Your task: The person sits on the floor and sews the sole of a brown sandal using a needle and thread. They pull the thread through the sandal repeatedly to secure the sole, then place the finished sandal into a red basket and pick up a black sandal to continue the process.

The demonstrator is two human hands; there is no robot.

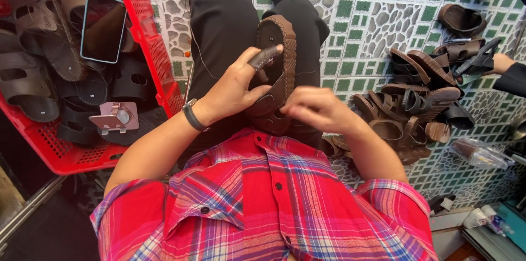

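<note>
Item: brown sandal point(276, 69), on lap, centre. Left hand point(233, 88) fingers hold strap point(264, 56) at sole; right hand point(318, 108) fingers curled on near end. Strap not yet seated. Strapped pile point(413, 110) right on floor; crate point(150, 47) left holds more.

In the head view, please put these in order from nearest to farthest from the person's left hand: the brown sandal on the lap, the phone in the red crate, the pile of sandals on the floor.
1. brown sandal, held by the left hand, on the lap.
2. phone, left, in the red crate.
3. pile of sandals, right, on the tiled floor.
</note>
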